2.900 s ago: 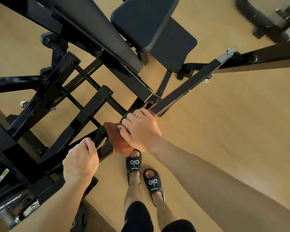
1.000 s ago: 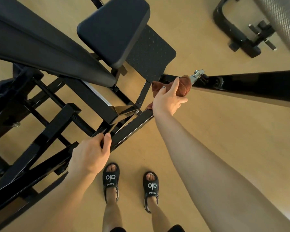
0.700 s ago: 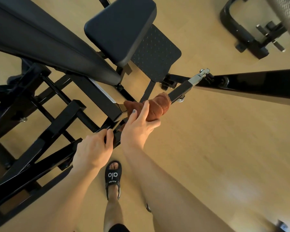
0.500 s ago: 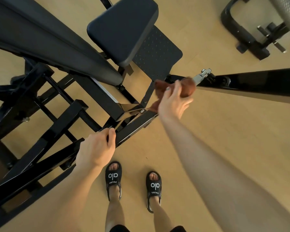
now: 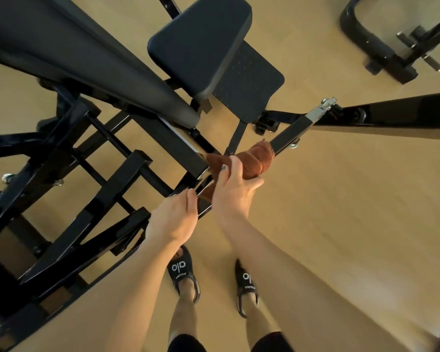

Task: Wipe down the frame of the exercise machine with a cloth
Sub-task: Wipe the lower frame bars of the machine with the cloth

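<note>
A black steel exercise machine frame (image 5: 107, 196) fills the left and centre, with a padded seat (image 5: 201, 44) above it. One slanted black bar (image 5: 290, 134) runs up to the right and ends in a silver fitting. My right hand (image 5: 234, 191) holds a rust-brown cloth (image 5: 254, 160) wrapped around the lower part of that bar. My left hand (image 5: 173, 219) grips the same bar just below, close beside the right hand.
A long padded beam (image 5: 81, 59) crosses the upper left. A thick black arm (image 5: 396, 114) reaches in from the right. Another machine's base (image 5: 376, 39) stands at the top right. My feet in black sandals (image 5: 183, 273) stand on tan floor (image 5: 353, 212).
My right hand has slid the cloth back down the slanted bar from near the silver fitting toward my left hand. My left hand keeps its grip on the bar.
</note>
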Demonstrator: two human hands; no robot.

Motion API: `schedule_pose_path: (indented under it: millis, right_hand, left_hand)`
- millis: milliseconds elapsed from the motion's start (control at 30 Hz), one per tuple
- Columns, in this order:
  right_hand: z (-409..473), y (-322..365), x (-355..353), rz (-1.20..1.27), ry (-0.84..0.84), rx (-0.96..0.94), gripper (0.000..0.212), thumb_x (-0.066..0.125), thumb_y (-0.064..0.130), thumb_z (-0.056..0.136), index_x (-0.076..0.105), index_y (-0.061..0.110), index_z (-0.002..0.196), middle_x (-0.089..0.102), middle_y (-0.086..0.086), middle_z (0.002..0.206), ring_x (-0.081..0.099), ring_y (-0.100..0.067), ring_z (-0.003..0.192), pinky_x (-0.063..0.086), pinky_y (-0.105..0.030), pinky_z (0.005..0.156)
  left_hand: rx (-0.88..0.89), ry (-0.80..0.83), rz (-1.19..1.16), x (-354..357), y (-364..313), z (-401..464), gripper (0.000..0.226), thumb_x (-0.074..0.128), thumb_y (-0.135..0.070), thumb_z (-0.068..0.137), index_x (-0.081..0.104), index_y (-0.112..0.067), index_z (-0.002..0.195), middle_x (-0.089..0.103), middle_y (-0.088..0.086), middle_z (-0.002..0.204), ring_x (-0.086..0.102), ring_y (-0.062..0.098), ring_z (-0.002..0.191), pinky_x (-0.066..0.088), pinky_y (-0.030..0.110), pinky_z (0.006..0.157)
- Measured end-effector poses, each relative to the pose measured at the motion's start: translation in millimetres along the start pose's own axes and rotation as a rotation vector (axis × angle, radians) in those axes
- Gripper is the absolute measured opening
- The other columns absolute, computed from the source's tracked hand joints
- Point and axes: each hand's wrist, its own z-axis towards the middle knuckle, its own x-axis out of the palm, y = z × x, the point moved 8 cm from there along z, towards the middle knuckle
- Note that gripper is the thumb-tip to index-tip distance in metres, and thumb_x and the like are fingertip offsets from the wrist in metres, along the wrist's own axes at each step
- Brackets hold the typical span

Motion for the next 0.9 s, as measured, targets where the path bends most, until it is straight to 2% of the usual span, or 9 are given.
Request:
schedule_pose_path:
  millis: [100, 233, 367, 500, 567, 667, 700, 800, 900]
  right_hand:
    - [43, 5, -39, -0.273, -0.091, -0.044, 0.038, 0.037, 0.049, 0.107, 0.041, 0.04, 0.144, 0.026, -0.012, 0.142, 0.048, -0.028, 0.117, 0.055, -0.042, 0.093]
    - [61, 22, -54, -0.548, -0.211, -0.073, 0.037, 0.034, 0.044, 0.109, 0.05, 0.031, 0.14, 0.026, -0.023, 0.148, 0.043, -0.038, 0.126, 0.044, -0.047, 0.108]
    - [-28, 2, 12, -0.384, -0.057, -0.063, 0.031, 0.036, 0.047, 0.107, 0.046, 0.04, 0.135, 0.018, -0.008, 0.15, 0.043, -0.033, 0.129, 0.052, -0.05, 0.104]
    - [-123, -6, 61, -0.287, 0.057, -0.109, 0.036, 0.031, 0.057, 0.102, 0.037, 0.045, 0.135, 0.018, 0.011, 0.122, 0.041, -0.01, 0.106, 0.054, -0.029, 0.091]
    - [-127, -8, 63, -0.273, 0.104, -0.151, 0.04, 0.03, 0.059, 0.102, 0.037, 0.046, 0.138, 0.015, 0.014, 0.115, 0.046, -0.01, 0.108, 0.055, -0.028, 0.092]
    - [-81, -8, 26, -0.288, 0.073, -0.244, 0.035, 0.039, 0.054, 0.103, 0.042, 0.044, 0.137, 0.029, 0.008, 0.118, 0.054, -0.018, 0.104, 0.053, -0.018, 0.075]
    - [-53, -6, 7, -0.307, 0.013, -0.237, 0.035, 0.044, 0.049, 0.104, 0.045, 0.04, 0.137, 0.034, 0.007, 0.121, 0.055, -0.023, 0.106, 0.052, -0.019, 0.075]
    - [23, 10, -38, -0.508, -0.182, -0.14, 0.034, 0.04, 0.046, 0.107, 0.053, 0.031, 0.134, 0.034, -0.013, 0.139, 0.049, -0.034, 0.119, 0.05, -0.044, 0.096]
    - [15, 17, -21, -0.554, -0.183, -0.086, 0.035, 0.037, 0.047, 0.107, 0.057, 0.028, 0.129, 0.029, -0.014, 0.144, 0.045, -0.036, 0.123, 0.05, -0.05, 0.104]
  left_hand:
    - [-0.009, 0.016, 0.041, -2, 14, -3, 0.039, 0.019, -0.04, 0.111, 0.052, -0.02, 0.104, 0.055, -0.008, 0.08, 0.055, 0.009, 0.066, 0.048, 0.026, 0.067]
    - [-0.13, 0.03, 0.137, -16, 70, -39, 0.058, 0.012, -0.053, 0.105, 0.059, -0.019, 0.112, 0.061, -0.008, 0.087, 0.061, 0.01, 0.075, 0.055, 0.033, 0.072]
    - [-0.178, -0.064, 0.064, -23, 91, -54, 0.049, 0.022, -0.043, 0.108, 0.064, -0.018, 0.1, 0.063, -0.008, 0.075, 0.064, 0.005, 0.066, 0.059, 0.03, 0.064]
    - [-0.141, -0.071, 0.061, -22, 87, -51, 0.032, 0.036, -0.041, 0.107, 0.056, -0.02, 0.095, 0.064, -0.006, 0.079, 0.061, 0.009, 0.064, 0.06, 0.034, 0.061]
    - [-0.162, -0.078, 0.065, -26, 85, -56, 0.026, 0.043, -0.038, 0.107, 0.059, -0.017, 0.103, 0.065, -0.005, 0.085, 0.062, 0.01, 0.069, 0.059, 0.03, 0.064]
    - [-0.177, -0.104, 0.04, -29, 87, -58, 0.029, 0.037, -0.032, 0.108, 0.059, -0.016, 0.101, 0.063, -0.005, 0.081, 0.066, 0.018, 0.074, 0.057, 0.034, 0.066]
    - [-0.191, -0.13, 0.001, -31, 88, -58, 0.034, 0.031, -0.033, 0.108, 0.059, -0.018, 0.096, 0.062, -0.007, 0.075, 0.067, 0.016, 0.07, 0.058, 0.035, 0.064]
    - [-0.176, -0.169, 0.006, -35, 82, -57, 0.05, 0.022, -0.038, 0.107, 0.065, -0.015, 0.097, 0.065, -0.004, 0.075, 0.067, 0.012, 0.067, 0.061, 0.035, 0.065]
    - [-0.164, -0.177, 0.02, -35, 82, -56, 0.056, 0.018, -0.04, 0.107, 0.067, -0.013, 0.097, 0.065, -0.002, 0.075, 0.065, 0.012, 0.065, 0.06, 0.033, 0.063]
